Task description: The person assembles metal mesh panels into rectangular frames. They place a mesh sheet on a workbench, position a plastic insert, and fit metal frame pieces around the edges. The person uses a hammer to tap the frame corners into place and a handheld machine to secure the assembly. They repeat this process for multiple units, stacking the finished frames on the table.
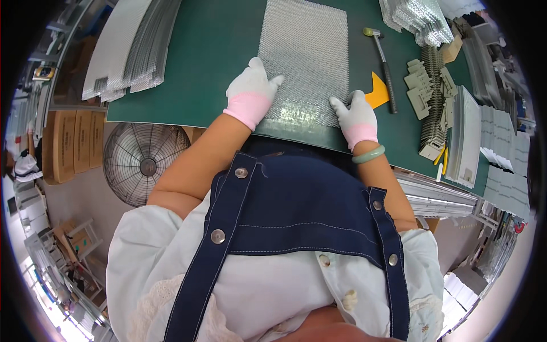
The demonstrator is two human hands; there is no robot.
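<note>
A silvery mesh sheet [305,57] lies lengthwise on the green table [213,45], its near end close to the front edge. My left hand [250,88], in a white glove with a pink cuff, grips the sheet's left edge, thumb over the top. At the right edge my right hand [357,115], gloved alike, holds the near corner with its thumb toward the mesh. The other fingertips of both hands are partly hidden. Just right of that hand lie a yellow-orange pointed flat piece [376,91] and a hammer [383,65] with a dark handle.
Stacks of mesh sheets stand at the far left [134,43] and far right [416,20]. A row of grey-beige clip-like parts [434,102] runs along the right, beside flat silvery panels [464,137]. Below the table's left side are a round floor fan [148,165] and cardboard boxes [74,145].
</note>
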